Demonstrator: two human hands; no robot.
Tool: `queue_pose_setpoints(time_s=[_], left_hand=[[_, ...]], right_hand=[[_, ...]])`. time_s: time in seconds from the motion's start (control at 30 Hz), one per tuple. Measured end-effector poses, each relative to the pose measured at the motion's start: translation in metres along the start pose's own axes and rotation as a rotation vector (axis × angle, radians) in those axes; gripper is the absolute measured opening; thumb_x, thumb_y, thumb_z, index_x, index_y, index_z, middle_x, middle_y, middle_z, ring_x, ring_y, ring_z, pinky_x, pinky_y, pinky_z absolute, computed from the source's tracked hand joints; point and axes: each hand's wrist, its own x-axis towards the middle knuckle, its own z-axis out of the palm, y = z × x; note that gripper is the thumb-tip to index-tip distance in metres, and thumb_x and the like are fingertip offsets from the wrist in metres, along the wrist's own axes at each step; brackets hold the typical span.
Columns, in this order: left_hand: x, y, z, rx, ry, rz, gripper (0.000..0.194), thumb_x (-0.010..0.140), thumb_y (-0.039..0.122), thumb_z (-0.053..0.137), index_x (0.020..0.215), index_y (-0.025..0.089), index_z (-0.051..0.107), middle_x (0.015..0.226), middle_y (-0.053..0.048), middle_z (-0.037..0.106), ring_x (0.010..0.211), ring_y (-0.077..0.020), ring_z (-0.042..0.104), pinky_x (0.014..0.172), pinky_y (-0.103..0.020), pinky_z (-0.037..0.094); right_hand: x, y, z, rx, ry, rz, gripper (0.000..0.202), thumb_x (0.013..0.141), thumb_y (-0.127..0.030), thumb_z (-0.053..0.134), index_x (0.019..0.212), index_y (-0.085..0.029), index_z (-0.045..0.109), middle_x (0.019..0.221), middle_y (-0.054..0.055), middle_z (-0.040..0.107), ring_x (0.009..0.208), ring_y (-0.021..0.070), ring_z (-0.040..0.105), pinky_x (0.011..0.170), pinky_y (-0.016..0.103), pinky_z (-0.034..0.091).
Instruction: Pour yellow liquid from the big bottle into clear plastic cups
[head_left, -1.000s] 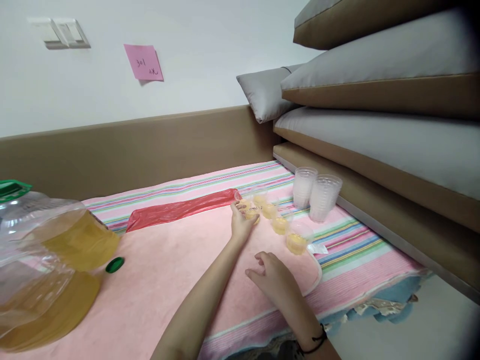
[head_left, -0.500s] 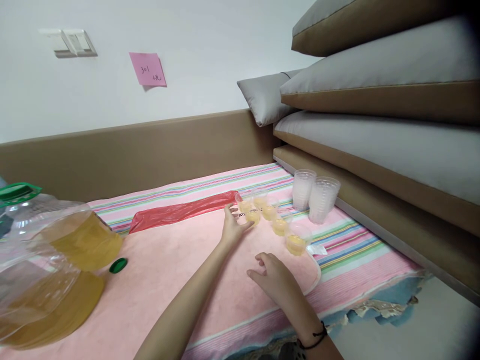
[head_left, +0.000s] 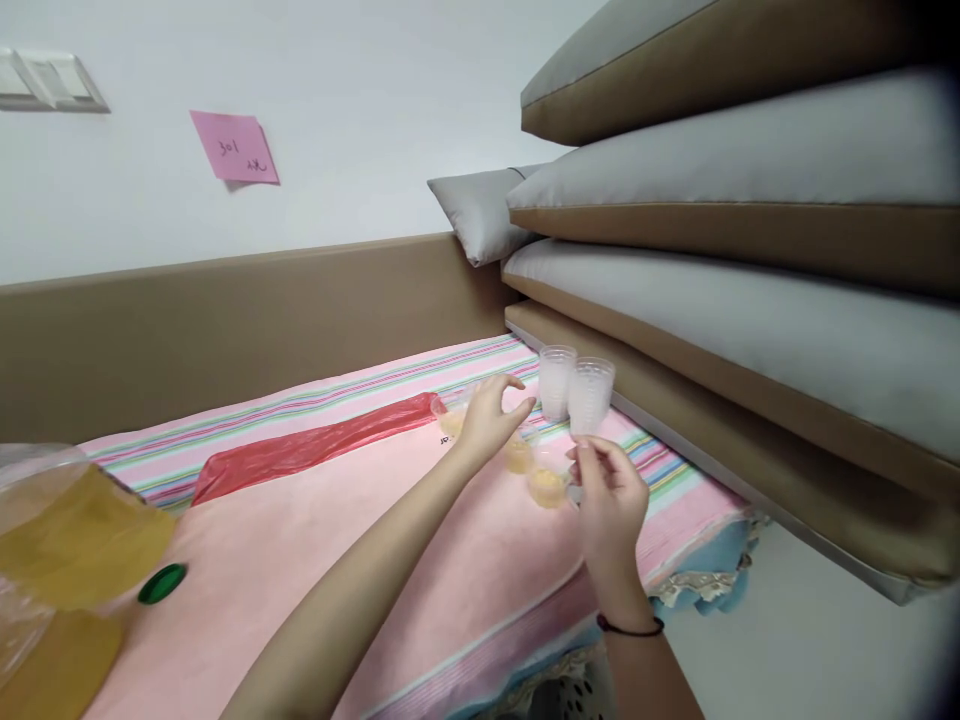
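My left hand [head_left: 491,415] reaches over the small clear cups with yellow liquid, its thumb and fingers apart, holding nothing. Several of these cups stand on the pink cloth [head_left: 360,550]; the nearest yellow-filled cup [head_left: 547,487] is between my two hands, and part of the group is hidden behind my left hand. My right hand [head_left: 609,490] is beside the right stack of clear cups [head_left: 591,395], fingertips close to its base; whether they touch it is unclear. Another clear cup stack [head_left: 556,382] stands just to its left.
Large clear containers of yellow liquid [head_left: 90,535] stand at the left, with a green cap [head_left: 162,583] near them. A red plastic bag [head_left: 315,445] lies along the cloth's back edge. Grey and brown cushions [head_left: 720,170] are piled at the right.
The view has shifted right. My left hand has moved right across the filled cups. My right hand has moved forward and right to the cup stacks, its fingers now closer together.
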Motion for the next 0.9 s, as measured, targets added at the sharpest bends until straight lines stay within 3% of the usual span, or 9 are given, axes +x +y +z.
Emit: queue_pose_setpoints(time_s=[0.1,0.23,0.33,0.47,0.63,0.8,0.9], left_hand=[[0.026,0.011,0.031,-0.020,-0.033,-0.034,0.019,0.077,0.027,0.068,0.093,0.020,0.059,0.104,-0.006,0.067,0.098,-0.0206,0.062,0.085,-0.034,0.048],[0.049,0.019,0.064,0.001,-0.030,-0.038,0.032,0.068,0.024,0.076,0.096,0.019,0.060,0.103,-0.008,0.063,0.100,-0.0246,0.059,0.090,-0.040,0.046],[0.055,0.023,0.077,0.017,-0.020,-0.006,0.027,0.069,0.018,0.075,0.091,0.021,0.062,0.101,-0.006,0.060,0.101,-0.0250,0.057,0.095,-0.043,0.043],[0.056,0.025,0.084,0.012,-0.018,0.027,0.017,0.076,0.010,0.065,0.089,0.021,0.062,0.101,-0.006,0.055,0.098,-0.0215,0.057,0.094,-0.039,0.045],[0.055,0.028,0.086,0.014,-0.031,0.028,0.009,0.077,0.016,0.065,0.085,0.019,0.061,0.097,-0.006,0.053,0.096,-0.0220,0.057,0.091,-0.038,0.046],[0.052,0.031,0.086,0.025,-0.016,0.047,0.017,0.078,0.017,0.065,0.093,0.020,0.059,0.102,-0.006,0.051,0.097,-0.0211,0.056,0.091,-0.037,0.046],[0.053,0.031,0.088,0.032,-0.009,0.041,0.014,0.077,0.018,0.066,0.089,0.019,0.060,0.100,-0.006,0.050,0.094,-0.0216,0.056,0.090,-0.039,0.045]], right_hand=[[0.020,0.006,-0.015,0.120,0.203,0.036,0.021,0.077,-0.039,0.064,0.080,-0.018,0.063,0.074,-0.002,0.061,0.064,0.0114,0.052,0.060,0.024,0.042],[0.034,0.012,-0.027,0.155,0.279,0.071,0.022,0.074,-0.037,0.065,0.082,-0.018,0.063,0.072,-0.003,0.059,0.059,0.0103,0.050,0.054,0.023,0.040],[0.037,0.013,-0.028,0.170,0.291,0.087,0.022,0.072,-0.038,0.066,0.081,-0.017,0.063,0.069,-0.003,0.060,0.057,0.0102,0.050,0.051,0.023,0.039],[0.039,0.013,-0.027,0.184,0.295,0.106,0.021,0.071,-0.036,0.066,0.079,-0.017,0.064,0.069,-0.002,0.061,0.057,0.0104,0.051,0.050,0.022,0.039],[0.042,0.013,-0.027,0.206,0.292,0.127,0.020,0.068,-0.035,0.065,0.078,-0.017,0.064,0.070,-0.001,0.063,0.059,0.0109,0.052,0.050,0.023,0.040],[0.042,0.011,-0.028,0.218,0.293,0.136,0.021,0.068,-0.035,0.065,0.078,-0.017,0.064,0.069,-0.001,0.062,0.058,0.0106,0.052,0.049,0.022,0.039],[0.042,0.011,-0.028,0.218,0.290,0.135,0.020,0.067,-0.034,0.065,0.079,-0.017,0.064,0.068,-0.001,0.062,0.058,0.0106,0.052,0.049,0.022,0.039]])
